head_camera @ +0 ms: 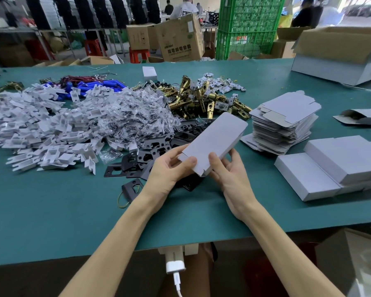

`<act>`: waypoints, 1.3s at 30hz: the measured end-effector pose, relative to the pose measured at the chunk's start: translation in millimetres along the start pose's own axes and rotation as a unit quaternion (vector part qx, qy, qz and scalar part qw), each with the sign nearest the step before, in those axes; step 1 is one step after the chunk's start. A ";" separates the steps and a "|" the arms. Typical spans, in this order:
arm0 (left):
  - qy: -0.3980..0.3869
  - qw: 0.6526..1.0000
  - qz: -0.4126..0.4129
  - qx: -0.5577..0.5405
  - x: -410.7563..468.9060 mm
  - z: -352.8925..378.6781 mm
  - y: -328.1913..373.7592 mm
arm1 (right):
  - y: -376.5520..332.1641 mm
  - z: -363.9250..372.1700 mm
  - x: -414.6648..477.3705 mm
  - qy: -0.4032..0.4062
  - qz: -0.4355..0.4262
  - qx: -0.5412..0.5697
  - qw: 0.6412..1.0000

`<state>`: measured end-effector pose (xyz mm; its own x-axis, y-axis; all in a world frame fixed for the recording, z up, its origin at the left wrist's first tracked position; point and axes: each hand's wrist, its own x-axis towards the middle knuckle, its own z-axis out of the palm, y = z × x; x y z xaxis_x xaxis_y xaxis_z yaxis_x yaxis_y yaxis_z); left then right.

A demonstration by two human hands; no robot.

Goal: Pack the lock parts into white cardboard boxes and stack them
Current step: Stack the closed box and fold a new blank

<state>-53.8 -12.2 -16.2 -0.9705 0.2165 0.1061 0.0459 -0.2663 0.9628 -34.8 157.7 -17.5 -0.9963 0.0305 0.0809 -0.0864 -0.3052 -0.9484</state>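
Holding: a slim white cardboard box is at the centre, lifted above the green-topped table, its far end pointing to 1 o'clock.
Left hand: the thumb lies on the box's near top face and the curled fingers support it underneath.
Right hand: the thumb is on top and the fingers are half curled under the box's right side.
Reason: the two-handed grip at the near end probably serves to work that end's flaps.
Lock parts: black metal plates lie at 11 o'clock and brass latch bolts at 12, heaped within reach.
Blanks: a pile of flat white carton blanks sits at 2 o'clock.
Stack: closed white boxes lie layered at 3 o'clock, likely this box's destination.
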 end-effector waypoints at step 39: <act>-0.022 0.994 0.073 0.080 -1.0 6.5 0.2 | -11.0 7.0 -7.1 -0.029 0.003 0.055 0.998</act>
<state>-51.3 -6.5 -14.5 -0.9392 0.2289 0.2559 0.2267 -0.1463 0.9629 -26.8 154.1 -5.5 -0.9950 -0.0268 0.0959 -0.0767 -0.4081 -0.9097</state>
